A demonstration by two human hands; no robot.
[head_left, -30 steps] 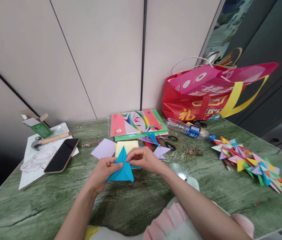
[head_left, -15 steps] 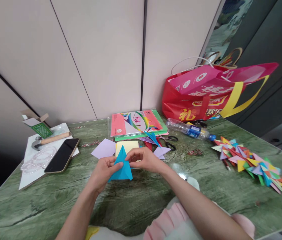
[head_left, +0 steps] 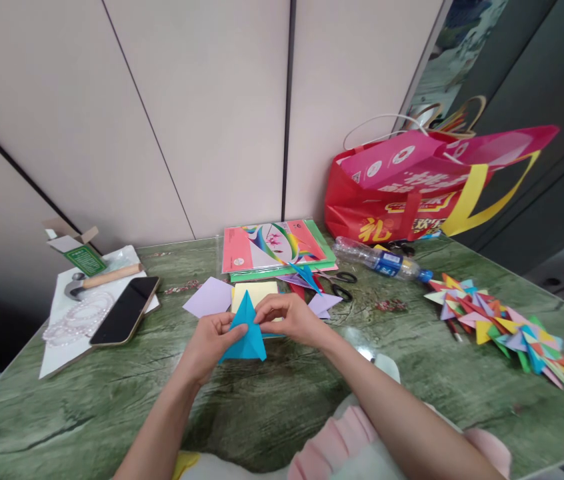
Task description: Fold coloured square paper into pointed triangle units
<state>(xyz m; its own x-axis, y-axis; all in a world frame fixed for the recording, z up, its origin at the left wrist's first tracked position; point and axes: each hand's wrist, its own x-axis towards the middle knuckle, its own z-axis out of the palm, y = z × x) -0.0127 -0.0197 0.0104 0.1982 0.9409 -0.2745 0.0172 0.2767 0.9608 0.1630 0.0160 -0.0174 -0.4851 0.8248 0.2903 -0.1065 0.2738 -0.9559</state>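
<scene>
A blue piece of folded paper [head_left: 247, 343], pointed at the top and wide at the base, is held up over the table between both hands. My left hand [head_left: 212, 340] is closed on its left edge, thumb across the front. My right hand [head_left: 289, 319] pinches its right edge near the upper part, fingers curled. Just behind the paper lies a stack of pale yellow paper squares [head_left: 257, 292], partly hidden by it and my right hand. To the left of the stack is a lilac paper square [head_left: 209, 298].
Scissors [head_left: 342, 293] lie beside folded blue and lilac papers, before a colored paper pack [head_left: 275, 245]. A plastic bottle [head_left: 385, 260], red bag [head_left: 397, 187] and pile of colorful folded paper [head_left: 502, 327] are rightward. A hammer [head_left: 107, 277] and phone [head_left: 127, 310] are leftward.
Almost nothing differs. Both hands keep their grip on the blue paper, and the whole view has shifted very slightly.
</scene>
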